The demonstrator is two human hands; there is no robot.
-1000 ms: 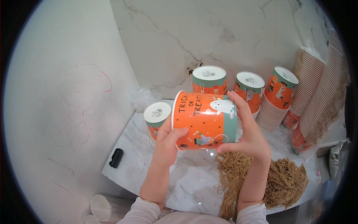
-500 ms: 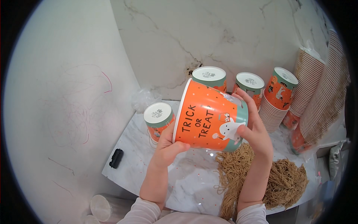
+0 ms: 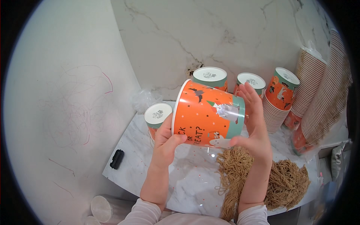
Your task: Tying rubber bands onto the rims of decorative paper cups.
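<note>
Above the table I hold an orange paper tub (image 3: 204, 116) tipped on its side. Its white rim is toward my left and its green base toward my right. My left hand (image 3: 167, 144) grips it at the rim, thumb on the near face and the other fingers hidden behind or inside. At the base end my right hand (image 3: 253, 129) is open, fingers spread and extended. Its thumb tip is close to the base; whether it touches I cannot tell. Bats, a ghost and dark lettering decorate the tub.
Upside-down tubs (image 3: 158, 112) stand along the table's (image 3: 187, 187) back and left. Tall stacks of tubs (image 3: 318, 93) lean at the right. Tan string bundles (image 3: 287, 183) lie near my right forearm, a black clip-like object (image 3: 117, 159) at the left edge. A marbled wall (image 3: 210, 37) rises behind.
The tub has turned about its length, so the lettering has moved down and a bat shows on top. My right hand's fingers have come off the base and spread. My left hand keeps its grip.
</note>
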